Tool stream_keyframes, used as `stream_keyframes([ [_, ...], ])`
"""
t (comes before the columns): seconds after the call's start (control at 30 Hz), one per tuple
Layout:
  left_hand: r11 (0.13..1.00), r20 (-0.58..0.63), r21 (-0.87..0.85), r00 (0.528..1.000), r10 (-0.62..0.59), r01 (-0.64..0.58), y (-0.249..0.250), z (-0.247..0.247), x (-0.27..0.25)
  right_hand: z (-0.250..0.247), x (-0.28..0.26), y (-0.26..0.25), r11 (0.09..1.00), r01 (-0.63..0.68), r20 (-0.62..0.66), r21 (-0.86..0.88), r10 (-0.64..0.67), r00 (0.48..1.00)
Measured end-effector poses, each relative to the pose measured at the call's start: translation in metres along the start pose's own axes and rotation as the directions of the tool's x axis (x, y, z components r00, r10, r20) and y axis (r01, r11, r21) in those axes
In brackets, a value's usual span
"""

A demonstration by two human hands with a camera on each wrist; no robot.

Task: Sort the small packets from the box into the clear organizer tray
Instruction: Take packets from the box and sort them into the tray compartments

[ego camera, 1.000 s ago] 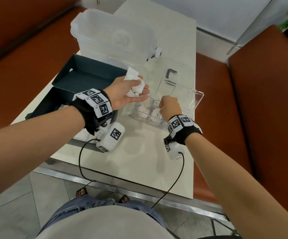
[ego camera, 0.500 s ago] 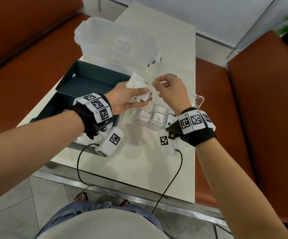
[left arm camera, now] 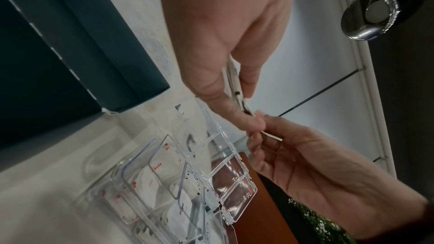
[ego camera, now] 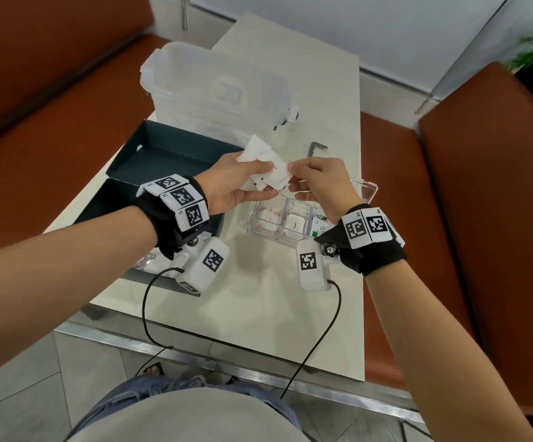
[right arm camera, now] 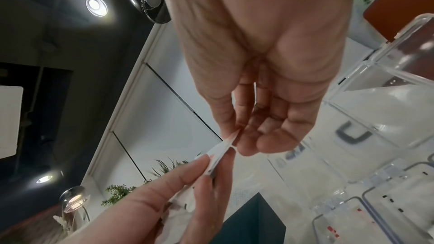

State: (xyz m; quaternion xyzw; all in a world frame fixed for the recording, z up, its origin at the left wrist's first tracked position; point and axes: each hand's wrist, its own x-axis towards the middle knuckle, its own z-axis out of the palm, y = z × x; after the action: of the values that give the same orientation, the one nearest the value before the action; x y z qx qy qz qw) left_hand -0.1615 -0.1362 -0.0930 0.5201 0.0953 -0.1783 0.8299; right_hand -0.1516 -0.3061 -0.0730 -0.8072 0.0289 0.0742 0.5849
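Note:
My left hand (ego camera: 243, 183) holds a fanned bunch of small white packets (ego camera: 266, 169) above the table, thumb on top. My right hand (ego camera: 316, 180) pinches the edge of one packet (right arm camera: 222, 150) of that bunch between thumb and forefinger. Just below both hands the clear organizer tray (ego camera: 365, 189) lies on the table, its near compartments holding white packets with red or black print (ego camera: 266, 218). The dark box (ego camera: 163, 154) lies open to the left. In the left wrist view the packets (left arm camera: 234, 81) show edge-on between my left fingers (left arm camera: 249, 118), above the tray (left arm camera: 234, 192).
A large translucent lidded bin (ego camera: 214, 90) stands behind the box. A small dark hex key (ego camera: 316, 148) lies on the table beyond the tray. More packets (ego camera: 150, 263) lie in the box's near part under my left wrist. Orange benches flank the table (ego camera: 259, 314).
My right hand left the tray's near compartment, rose and came across to the bunch in my left hand, and now pinches a packet there. My left hand stayed almost still.

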Motion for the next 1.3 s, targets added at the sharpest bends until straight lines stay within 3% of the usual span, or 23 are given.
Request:
stream_keyframes([
  [0.17, 0.994, 0.039, 0.086, 0.998, 0.057, -0.061, 0.0, 0.004, 0.001, 0.0, -0.001, -0.004, 0.996, 0.088, -0.009, -0.027, -0.088, 0.996],
  [0.33, 0.992, 0.053, 0.105, 0.997, 0.06, -0.065, -0.002, 0.006, 0.003, -0.01, 0.0, -0.002, 0.997, -0.006, -0.011, 0.071, 0.007, 1.0],
  [0.43, 0.985, 0.046, 0.16, 0.998, 0.052, -0.059, -0.004, 0.007, 0.005, -0.016, 0.0, 0.001, 0.999, -0.022, 0.008, -0.048, 0.023, 1.0],
  [0.63, 0.962, 0.062, 0.268, 0.997, 0.042, -0.057, -0.005, 0.006, 0.008, -0.019, 0.003, 0.001, 0.967, 0.114, 0.097, -0.229, -0.093, 0.991],
  [0.77, 0.962, 0.041, 0.269, 0.998, 0.043, -0.053, -0.001, 0.0, 0.008, -0.018, 0.011, 0.004, 0.966, 0.108, 0.004, -0.233, -0.111, 0.994],
  [0.9, 0.972, -0.021, 0.23, 0.998, 0.061, -0.054, 0.004, -0.013, 0.006, -0.013, 0.023, 0.011, 0.978, 0.011, -0.088, -0.206, -0.029, 0.996],
  [1.3, 0.977, -0.092, 0.209, 0.993, 0.071, -0.051, 0.013, -0.035, 0.0, 0.031, 0.041, 0.032, 0.75, 0.066, 0.105, -0.658, 0.005, 0.994],
])
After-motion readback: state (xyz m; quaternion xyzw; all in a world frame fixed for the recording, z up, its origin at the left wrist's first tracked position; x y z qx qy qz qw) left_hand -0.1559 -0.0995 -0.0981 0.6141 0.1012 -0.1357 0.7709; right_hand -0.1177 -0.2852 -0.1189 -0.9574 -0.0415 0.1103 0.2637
